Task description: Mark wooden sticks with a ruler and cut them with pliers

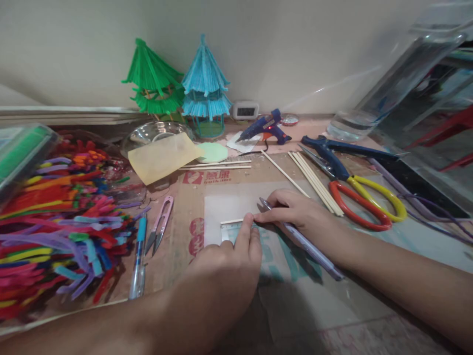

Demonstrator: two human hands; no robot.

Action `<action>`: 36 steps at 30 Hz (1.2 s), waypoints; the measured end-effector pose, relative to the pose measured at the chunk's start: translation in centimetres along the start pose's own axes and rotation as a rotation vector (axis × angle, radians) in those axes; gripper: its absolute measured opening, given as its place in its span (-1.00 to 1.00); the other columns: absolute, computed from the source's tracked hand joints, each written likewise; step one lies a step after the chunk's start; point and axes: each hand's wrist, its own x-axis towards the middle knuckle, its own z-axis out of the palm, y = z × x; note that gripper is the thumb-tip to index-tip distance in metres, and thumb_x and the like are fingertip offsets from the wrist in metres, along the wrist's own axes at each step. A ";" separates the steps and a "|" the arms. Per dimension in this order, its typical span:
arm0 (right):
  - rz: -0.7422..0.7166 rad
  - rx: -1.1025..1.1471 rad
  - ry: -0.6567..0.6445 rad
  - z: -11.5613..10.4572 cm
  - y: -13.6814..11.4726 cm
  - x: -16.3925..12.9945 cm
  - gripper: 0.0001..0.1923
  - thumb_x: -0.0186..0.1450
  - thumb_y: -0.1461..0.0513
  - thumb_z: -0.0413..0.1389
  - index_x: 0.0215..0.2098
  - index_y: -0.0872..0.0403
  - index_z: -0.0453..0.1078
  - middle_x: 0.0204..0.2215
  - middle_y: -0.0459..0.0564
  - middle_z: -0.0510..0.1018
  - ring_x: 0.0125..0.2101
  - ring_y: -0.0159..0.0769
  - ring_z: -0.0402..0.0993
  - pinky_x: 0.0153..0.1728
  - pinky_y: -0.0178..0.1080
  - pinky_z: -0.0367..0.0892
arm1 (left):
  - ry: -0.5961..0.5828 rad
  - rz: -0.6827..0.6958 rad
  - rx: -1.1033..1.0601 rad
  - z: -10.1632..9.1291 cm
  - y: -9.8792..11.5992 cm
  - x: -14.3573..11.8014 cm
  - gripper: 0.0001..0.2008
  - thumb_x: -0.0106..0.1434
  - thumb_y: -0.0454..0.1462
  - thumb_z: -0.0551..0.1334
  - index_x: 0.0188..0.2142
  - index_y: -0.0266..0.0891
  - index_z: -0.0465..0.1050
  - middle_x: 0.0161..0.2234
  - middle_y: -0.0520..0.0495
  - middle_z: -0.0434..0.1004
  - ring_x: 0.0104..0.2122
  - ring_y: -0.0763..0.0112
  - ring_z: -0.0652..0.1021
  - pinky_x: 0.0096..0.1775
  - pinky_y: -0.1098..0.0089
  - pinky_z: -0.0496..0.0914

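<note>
My left hand (232, 261) is low over the work surface, its index finger stretched out and the other fingers curled. It presses down a clear ruler (228, 232) and a short thin wooden stick (232, 222) lying along the ruler's upper edge. Beneath them is a white sheet (218, 202). In my right hand (295, 209) a pale purple pen (312, 249) is gripped at a slant, with its back end toward me. My right fingertips are close to the left index finger at the stick's right part. The left fingers hide some of the ruler.
Several wooden sticks (314, 182), orange-and-yellow-handled scissors (360, 207) and blue pliers (328, 153) lie right. Behind are a glue gun (264, 127) and green (153, 74) and blue (205, 74) towers. Pipe cleaners (55, 212), pink snips (160, 224) and a blue pen (139, 256) lie left.
</note>
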 end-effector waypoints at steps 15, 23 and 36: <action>-0.014 -0.018 0.006 0.0 0.0 0.0 -0.71 0.42 0.23 -0.04 -0.12 0.00 0.54 -0.36 -0.01 0.39 -0.31 -0.26 0.35 -0.30 -0.24 0.24 | 0.019 0.020 0.026 0.4 0.1 -0.2 -0.48 0.23 -0.41 0.04 0.20 -0.37 0.30 0.17 -0.37 0.30 -0.61 0.42 0.57 -0.68 0.48 0.38; -0.067 -0.001 0.093 0.0 0.0 0.1 -0.76 0.40 0.21 0.01 -0.14 0.01 0.53 -0.39 -0.02 0.43 -0.35 -0.30 0.38 -0.35 -0.27 0.27 | 0.030 0.018 0.052 0.5 0.0 -0.1 -0.47 0.22 -0.45 -0.01 0.17 -0.31 0.35 0.17 -0.31 0.33 -0.62 0.47 0.56 -0.69 0.52 0.34; 0.451 0.533 0.274 -0.6 -0.7 0.3 -0.81 0.28 0.13 0.06 -0.42 0.02 0.19 -0.62 -0.21 0.31 -0.62 -0.45 0.22 -0.58 -0.36 0.11 | 0.088 0.025 0.001 0.9 -0.4 0.1 -0.38 0.03 -0.53 0.10 0.12 -0.30 0.41 0.12 -0.40 0.38 -0.66 0.45 0.54 -0.72 0.52 0.32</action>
